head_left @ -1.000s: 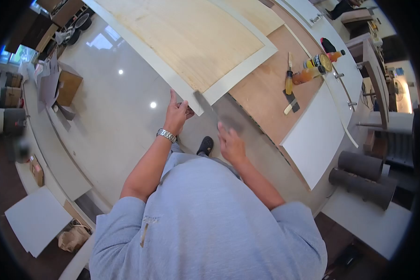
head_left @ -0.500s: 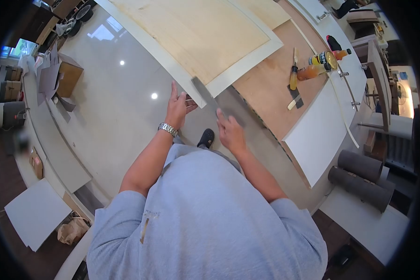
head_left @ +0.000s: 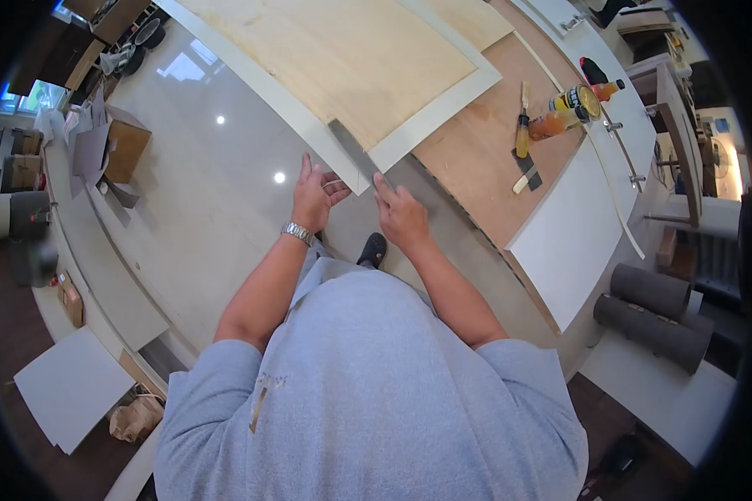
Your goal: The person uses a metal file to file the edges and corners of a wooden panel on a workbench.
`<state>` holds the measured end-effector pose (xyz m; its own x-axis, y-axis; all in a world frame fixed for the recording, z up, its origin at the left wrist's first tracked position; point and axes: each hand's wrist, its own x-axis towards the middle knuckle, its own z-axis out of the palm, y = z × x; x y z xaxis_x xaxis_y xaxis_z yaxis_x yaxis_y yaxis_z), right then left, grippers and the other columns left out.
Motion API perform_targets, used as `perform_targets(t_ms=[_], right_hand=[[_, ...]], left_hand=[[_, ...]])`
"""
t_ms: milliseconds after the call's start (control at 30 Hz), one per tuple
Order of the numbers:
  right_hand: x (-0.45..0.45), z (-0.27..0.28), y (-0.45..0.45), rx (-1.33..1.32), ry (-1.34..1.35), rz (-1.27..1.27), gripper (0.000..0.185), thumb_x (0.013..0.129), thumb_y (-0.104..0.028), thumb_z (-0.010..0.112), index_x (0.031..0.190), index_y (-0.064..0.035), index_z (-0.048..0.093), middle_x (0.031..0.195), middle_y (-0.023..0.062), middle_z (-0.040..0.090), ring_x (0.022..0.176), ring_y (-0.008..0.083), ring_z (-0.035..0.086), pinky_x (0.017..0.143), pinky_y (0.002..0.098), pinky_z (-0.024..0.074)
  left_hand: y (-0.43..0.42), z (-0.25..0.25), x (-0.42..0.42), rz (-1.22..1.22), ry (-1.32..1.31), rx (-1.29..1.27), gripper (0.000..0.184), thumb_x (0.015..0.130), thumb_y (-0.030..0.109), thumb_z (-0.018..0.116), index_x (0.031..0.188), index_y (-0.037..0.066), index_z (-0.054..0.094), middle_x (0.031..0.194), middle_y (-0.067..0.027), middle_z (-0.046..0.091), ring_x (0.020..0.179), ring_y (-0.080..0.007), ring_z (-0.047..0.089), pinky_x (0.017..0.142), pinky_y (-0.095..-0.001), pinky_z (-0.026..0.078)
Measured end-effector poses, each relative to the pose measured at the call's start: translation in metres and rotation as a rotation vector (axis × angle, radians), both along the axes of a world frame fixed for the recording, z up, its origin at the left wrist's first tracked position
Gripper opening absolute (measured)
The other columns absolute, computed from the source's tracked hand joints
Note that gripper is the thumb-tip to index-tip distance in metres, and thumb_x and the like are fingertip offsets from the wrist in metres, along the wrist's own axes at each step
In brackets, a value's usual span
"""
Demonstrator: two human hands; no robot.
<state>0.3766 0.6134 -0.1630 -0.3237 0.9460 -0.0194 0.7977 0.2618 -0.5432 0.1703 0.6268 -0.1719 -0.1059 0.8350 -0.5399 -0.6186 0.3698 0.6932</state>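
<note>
A large panel (head_left: 334,63) with a pale wood middle and a white border has one corner pointing toward me. My right hand (head_left: 405,219) grips a flat grey file (head_left: 351,146), its forefinger stretched along the tool. The file's blade lies across the white border near that corner. At the corner's left edge is my left hand (head_left: 312,202), fingers spread beside and partly under the panel. Whether those fingers touch its underside is hidden. A thin pale strip (head_left: 331,182) shows by them, too small to make out fully.
On a brown board (head_left: 468,159) to the right lie a yellow-handled chisel (head_left: 523,134) and a putty knife (head_left: 526,174). Orange bottles (head_left: 551,125) and a yellow can (head_left: 578,102) stand there too. A cardboard box (head_left: 125,146) sits left, dark rolls (head_left: 652,326) right.
The file has slid left and away from me along the white border, and my right hand has come closer to the corner. My left hand has shifted slightly left and down.
</note>
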Motion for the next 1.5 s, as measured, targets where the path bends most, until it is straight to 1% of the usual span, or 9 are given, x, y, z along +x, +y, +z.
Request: perform_targets(t_ms=[200, 400, 867, 1000, 1100, 1200, 1300, 1400, 1500], right_hand=[[0.018, 0.002, -0.043, -0.017, 0.045, 0.043, 0.043, 0.095, -0.027, 0.062, 0.138, -0.0316, 0.058, 0.086, 0.0158, 0.058, 0.074, 0.0385, 0.063, 0.065, 0.0503, 0.0511], [0.012, -0.007, -0.018, 0.080, 0.067, 0.034, 0.042, 0.095, -0.027, 0.062, 0.137, -0.0310, 0.059, 0.082, 0.0135, 0.057, 0.068, 0.0373, 0.061, 0.058, 0.0487, 0.0498], [0.022, -0.001, -0.038, 0.003, 0.012, 0.079, 0.042, 0.095, -0.028, 0.062, 0.137, -0.0286, 0.059, 0.082, 0.0143, 0.056, 0.067, 0.0374, 0.061, 0.059, 0.0484, 0.0510], [0.004, -0.006, 0.024, 0.138, 0.034, -0.048, 0.043, 0.095, -0.027, 0.063, 0.138, -0.0279, 0.060, 0.080, 0.0126, 0.056, 0.069, 0.0350, 0.061, 0.061, 0.0459, 0.0513], [0.018, 0.004, 0.034, 0.145, 0.116, -0.131, 0.043, 0.095, -0.027, 0.064, 0.138, -0.0262, 0.060, 0.079, 0.0118, 0.056, 0.069, 0.0337, 0.061, 0.062, 0.0443, 0.0508], [0.045, 0.000, 0.015, 0.109, 0.107, -0.167, 0.042, 0.095, -0.027, 0.064, 0.137, -0.0244, 0.061, 0.079, 0.0114, 0.055, 0.070, 0.0328, 0.060, 0.062, 0.0432, 0.0501], [0.059, -0.008, 0.002, 0.110, 0.089, -0.184, 0.042, 0.095, -0.026, 0.064, 0.137, -0.0237, 0.061, 0.078, 0.0111, 0.055, 0.070, 0.0323, 0.060, 0.063, 0.0435, 0.0501], [0.069, -0.012, -0.014, 0.103, 0.083, -0.188, 0.043, 0.095, -0.025, 0.065, 0.137, -0.0246, 0.060, 0.077, 0.0116, 0.054, 0.070, 0.0326, 0.060, 0.064, 0.0448, 0.0507], [0.073, -0.012, -0.026, 0.076, 0.061, -0.168, 0.042, 0.096, -0.026, 0.063, 0.138, -0.0261, 0.059, 0.078, 0.0124, 0.054, 0.070, 0.0342, 0.061, 0.065, 0.0464, 0.0516]], left_hand=[[-0.011, -0.002, -0.003, 0.043, -0.115, -0.048, 0.064, 0.110, 0.034, 0.028, 0.160, 0.015, -0.007, 0.133, -0.0312, 0.050, 0.120, -0.0410, 0.057, 0.099, -0.0516, 0.052], [-0.032, -0.012, -0.002, -0.063, -0.163, -0.101, 0.063, 0.110, 0.036, 0.027, 0.159, 0.008, 0.001, 0.129, -0.0295, 0.055, 0.119, -0.0394, 0.059, 0.097, -0.0510, 0.052], [-0.060, -0.020, 0.001, -0.211, 0.010, -0.136, 0.053, 0.107, 0.021, 0.042, 0.151, -0.003, 0.028, 0.120, -0.0165, 0.062, 0.112, -0.0285, 0.063, 0.094, -0.0448, 0.053], [-0.066, -0.030, 0.003, -0.262, 0.260, -0.153, 0.052, 0.104, 0.019, 0.049, 0.149, -0.001, 0.035, 0.117, -0.0163, 0.063, 0.106, -0.0273, 0.064, 0.090, -0.0443, 0.054], [-0.066, 0.006, 0.013, -0.444, 1.213, 0.156, 0.051, 0.098, 0.019, 0.055, 0.145, 0.002, 0.045, 0.119, -0.0141, 0.062, 0.111, -0.0289, 0.059, 0.103, -0.0481, 0.046], [-0.052, 0.040, 0.026, -0.453, 1.811, 0.556, 0.053, 0.094, 0.020, 0.059, 0.145, 0.006, 0.047, 0.137, -0.0141, 0.055, 0.131, -0.0308, 0.047, 0.116, -0.0509, 0.030], [-0.043, 0.018, 0.032, -0.675, 1.905, 0.625, 0.055, 0.093, 0.023, 0.060, 0.144, 0.006, 0.047, 0.152, -0.0126, 0.043, 0.145, -0.0289, 0.033, 0.121, -0.0508, 0.018], [-0.050, 0.011, 0.028, -1.067, 1.706, 0.918, 0.058, 0.094, 0.025, 0.060, 0.147, 0.007, 0.043, 0.156, -0.0128, 0.039, 0.150, -0.0290, 0.027, 0.122, -0.0502, 0.018], [-0.059, 0.015, 0.025, -0.989, 1.737, 0.851, 0.061, 0.094, 0.026, 0.059, 0.149, 0.007, 0.041, 0.156, -0.0129, 0.039, 0.149, -0.0293, 0.028, 0.122, -0.0497, 0.018]])
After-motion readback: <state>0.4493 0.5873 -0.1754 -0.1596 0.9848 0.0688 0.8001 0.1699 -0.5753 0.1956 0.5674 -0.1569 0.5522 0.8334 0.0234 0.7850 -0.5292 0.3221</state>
